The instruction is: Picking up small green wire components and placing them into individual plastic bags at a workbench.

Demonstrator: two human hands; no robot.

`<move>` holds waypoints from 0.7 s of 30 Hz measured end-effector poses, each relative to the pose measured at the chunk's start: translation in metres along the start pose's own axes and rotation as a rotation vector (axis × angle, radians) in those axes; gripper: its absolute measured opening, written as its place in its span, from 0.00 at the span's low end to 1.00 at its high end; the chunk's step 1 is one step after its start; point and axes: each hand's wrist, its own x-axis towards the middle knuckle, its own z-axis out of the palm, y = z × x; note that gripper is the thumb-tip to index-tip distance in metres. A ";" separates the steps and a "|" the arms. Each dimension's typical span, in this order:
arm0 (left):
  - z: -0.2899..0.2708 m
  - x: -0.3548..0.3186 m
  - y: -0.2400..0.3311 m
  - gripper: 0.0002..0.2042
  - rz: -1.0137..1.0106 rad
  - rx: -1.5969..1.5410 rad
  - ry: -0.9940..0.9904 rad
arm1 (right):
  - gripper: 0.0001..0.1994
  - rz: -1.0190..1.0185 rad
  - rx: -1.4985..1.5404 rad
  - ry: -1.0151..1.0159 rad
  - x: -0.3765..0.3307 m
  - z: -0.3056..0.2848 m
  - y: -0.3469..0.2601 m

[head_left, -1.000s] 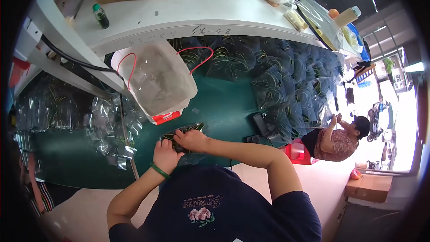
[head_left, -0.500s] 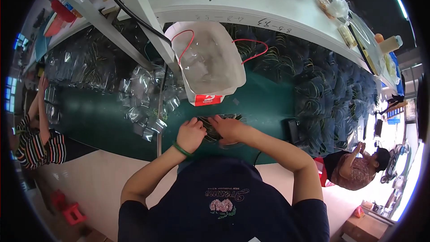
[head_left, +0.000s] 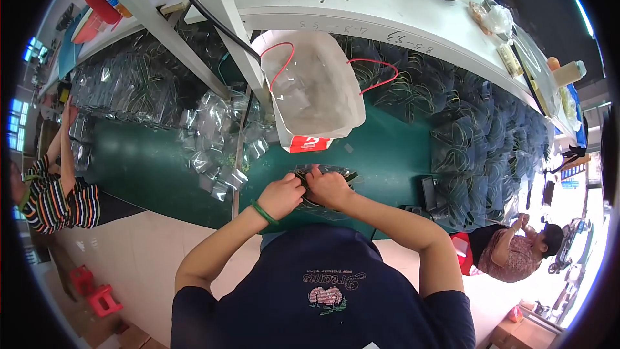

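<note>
1. At the near edge of the tabletop (head_left: 391,148), the left hand (head_left: 283,197) and right hand (head_left: 328,189) are curling half closed over a clear packet (head_left: 350,177); fingertips are pressing at its film, but whether they are pinching it I cannot tell.
2. Under and between these hands, the packet is lying on the green surface. In my judgement, handling of it is going on and not yet complete; any closure is staying hidden.
3. As to condition, its film is wrinkling slightly and dark green strips are showing inside; its middle is lying covered.
4. To the left, loose clear plastic pieces (head_left: 216,132) are lying in a heap.
5. Beyond, a white bag (head_left: 313,84) with red handles is standing open.
6. To the right, many filled packets (head_left: 481,148) are overlapping in piles, apparently done; how many are remaining I cannot tell.
</note>
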 end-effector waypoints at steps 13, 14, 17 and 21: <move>0.009 -0.001 -0.002 0.03 0.059 0.032 0.003 | 0.22 -0.036 -0.193 0.212 0.005 0.038 0.004; 0.009 -0.001 -0.002 0.03 0.062 0.027 0.016 | 0.20 -0.034 -0.243 0.242 0.004 0.042 0.003; 0.000 0.000 0.006 0.05 0.021 0.004 0.057 | 0.15 -0.003 -0.274 0.252 0.006 0.052 0.005; 0.007 -0.005 -0.001 0.08 0.054 0.063 0.083 | 0.12 -0.005 -0.305 0.258 0.003 0.051 0.002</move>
